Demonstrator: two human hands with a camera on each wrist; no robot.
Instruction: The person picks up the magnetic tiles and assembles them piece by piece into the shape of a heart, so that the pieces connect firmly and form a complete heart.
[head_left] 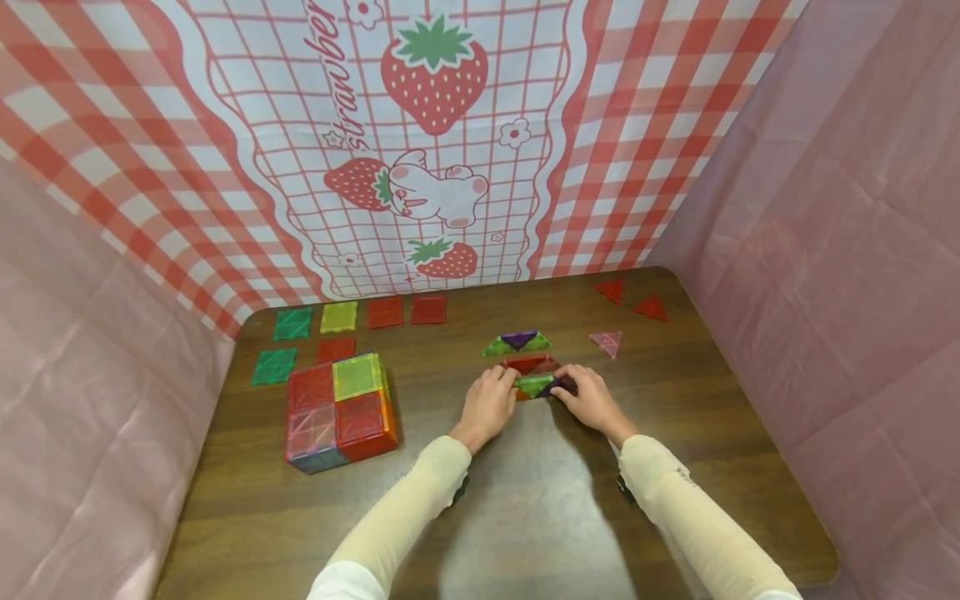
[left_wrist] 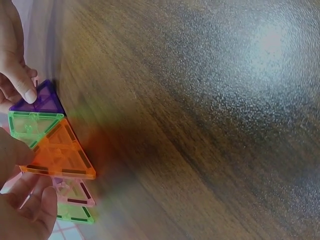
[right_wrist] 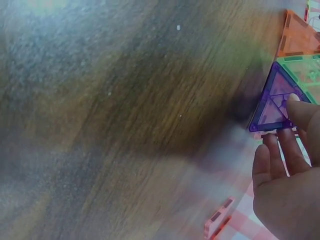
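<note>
Both hands are at a standing row of translucent triangular magnetic tiles near the table's middle. My left hand [head_left: 489, 404] pinches the orange triangle tile [left_wrist: 64, 152] at the row's left end, thumb in front and fingers behind. In the row's middle is a green triangle tile [head_left: 534, 385]. At the right end, my right hand [head_left: 592, 402] pinches the purple triangle tile [right_wrist: 274, 102] between thumb and fingers. Just behind stands a reddish row of tiles [head_left: 531, 363], partly hidden by the hands. Farther back is a green-and-purple row [head_left: 517, 342].
To the left stands a box built of magnetic tiles [head_left: 362, 419]. Flat square tiles lie behind it, among them a green square [head_left: 274, 367] and a yellow square [head_left: 339, 317]. At the back right lie a pink triangle [head_left: 609, 342] and red triangles [head_left: 651, 308]. A strawberry-print cloth [head_left: 525, 242] hangs behind the table.
</note>
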